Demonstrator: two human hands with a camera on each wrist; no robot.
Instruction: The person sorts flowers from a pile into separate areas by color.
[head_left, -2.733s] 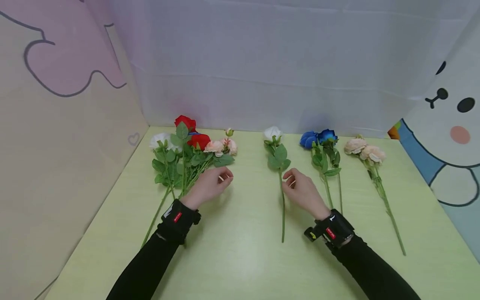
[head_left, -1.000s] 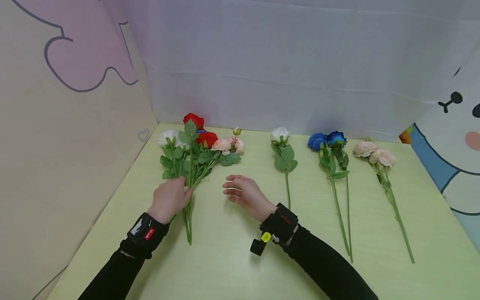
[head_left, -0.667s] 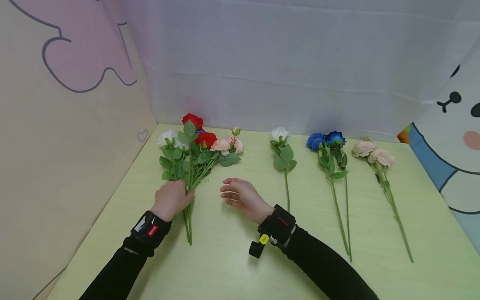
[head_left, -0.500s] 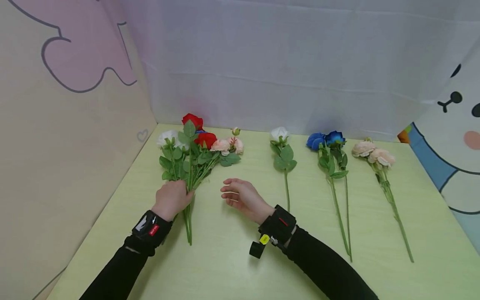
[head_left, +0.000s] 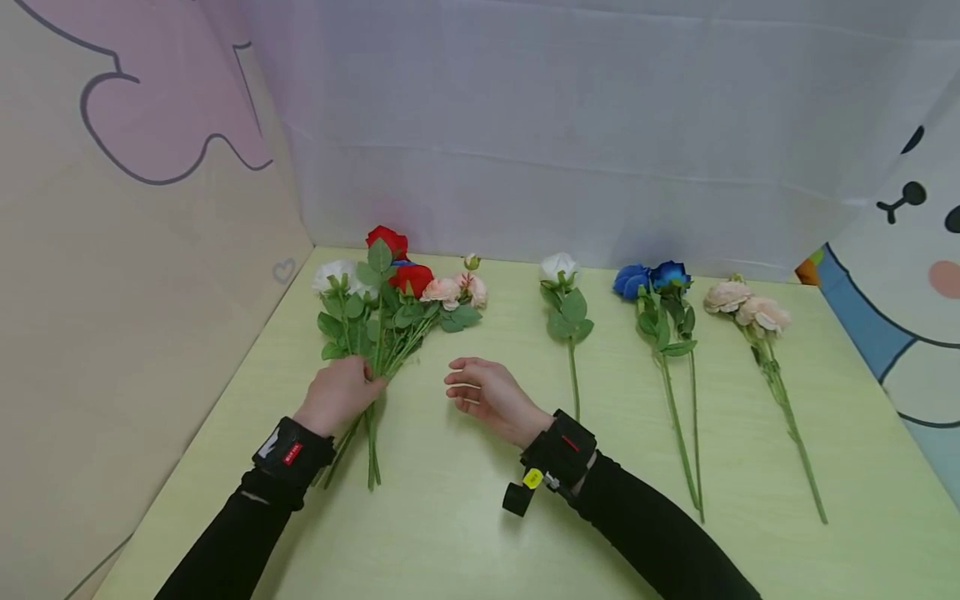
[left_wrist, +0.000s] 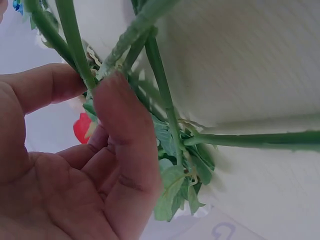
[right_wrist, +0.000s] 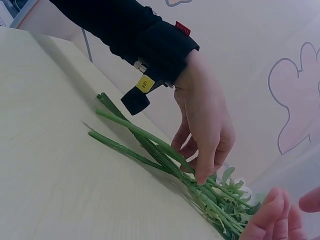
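Observation:
On the left of the table lies a bunch of artificial flowers [head_left: 390, 321] with red, white and pink heads and a bit of blue. My left hand [head_left: 339, 390] pinches green flower stems [left_wrist: 75, 47] from it between thumb and forefinger, below the leaves. In the right wrist view, the lower stems [right_wrist: 135, 131] cross and fan out behind that hand. To the right of the bunch, my right hand [head_left: 491, 400] hovers with relaxed fingers and holds nothing. A single white rose [head_left: 558, 268] lies beyond it, part of its stem hidden by the right wrist.
Two blue roses [head_left: 651, 279] lie right of the white one. Farther right are pale pink flowers [head_left: 750, 308] on a long stem. A white curtain [head_left: 540, 125] hangs along the table's [head_left: 450, 533] back edge, and a printed wall [head_left: 150, 292] borders the left.
My left hand has come down from above the bunch and gripped stems, whose lower ends have lately shifted left. My right hand has moved left, away from the white rose's stem.

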